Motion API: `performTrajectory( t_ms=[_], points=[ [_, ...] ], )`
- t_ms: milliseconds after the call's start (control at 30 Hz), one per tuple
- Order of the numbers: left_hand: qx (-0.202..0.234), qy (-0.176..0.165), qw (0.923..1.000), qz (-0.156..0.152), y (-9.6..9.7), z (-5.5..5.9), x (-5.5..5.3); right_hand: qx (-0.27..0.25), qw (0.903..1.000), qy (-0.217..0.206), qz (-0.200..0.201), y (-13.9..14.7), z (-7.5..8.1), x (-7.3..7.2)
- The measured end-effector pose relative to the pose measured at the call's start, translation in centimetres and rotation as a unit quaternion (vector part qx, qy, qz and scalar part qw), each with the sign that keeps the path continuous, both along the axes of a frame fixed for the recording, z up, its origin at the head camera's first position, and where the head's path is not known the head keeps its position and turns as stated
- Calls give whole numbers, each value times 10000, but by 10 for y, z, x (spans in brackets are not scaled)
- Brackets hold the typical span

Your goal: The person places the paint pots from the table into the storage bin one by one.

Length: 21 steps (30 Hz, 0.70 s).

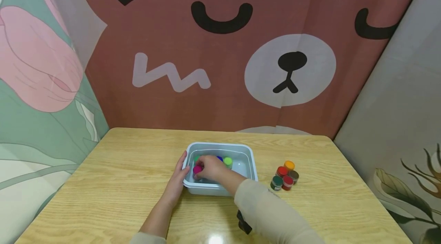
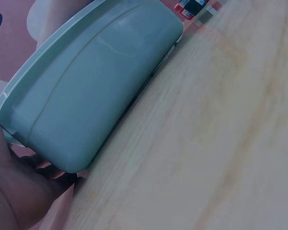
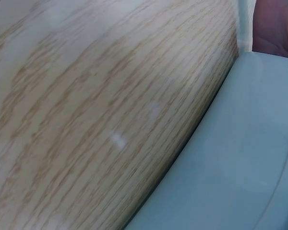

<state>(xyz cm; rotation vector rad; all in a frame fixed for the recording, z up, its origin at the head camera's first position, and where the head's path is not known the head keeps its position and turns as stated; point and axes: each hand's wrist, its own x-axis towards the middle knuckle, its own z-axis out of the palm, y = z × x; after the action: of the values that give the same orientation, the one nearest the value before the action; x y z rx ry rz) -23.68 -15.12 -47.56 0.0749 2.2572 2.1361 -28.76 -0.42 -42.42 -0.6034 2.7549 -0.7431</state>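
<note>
Right hand (image 1: 211, 168) pinches a magenta-capped jar (image 1: 197, 170) inside a pale blue bin (image 1: 210, 190) near the table's (image 1: 120, 167) far edge.
Its fingers are closed round the jar, toward the bin's left end, and hide part of the interior; three other caps show there: one green (image 1: 197, 158), one blue (image 1: 219, 158), one lime (image 1: 228, 162). The left hand (image 1: 177, 180), fingers extended, rests against the bin's left wall. Between bin and table's right edge cluster five jars: two red (image 1: 287, 182), one orange (image 1: 289, 165), one brown (image 1: 293, 176), one dark green (image 1: 276, 182). A bear-face curtain (image 1: 220, 56) hangs behind.
</note>
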Motion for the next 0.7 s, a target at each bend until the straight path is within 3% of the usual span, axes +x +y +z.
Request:
performTrajectory(
  t_ms=[700],
  points=[
    [-56,-165,9998,-32,0,4,3,-619,9976,-294,3,14,11,3]
  ],
)
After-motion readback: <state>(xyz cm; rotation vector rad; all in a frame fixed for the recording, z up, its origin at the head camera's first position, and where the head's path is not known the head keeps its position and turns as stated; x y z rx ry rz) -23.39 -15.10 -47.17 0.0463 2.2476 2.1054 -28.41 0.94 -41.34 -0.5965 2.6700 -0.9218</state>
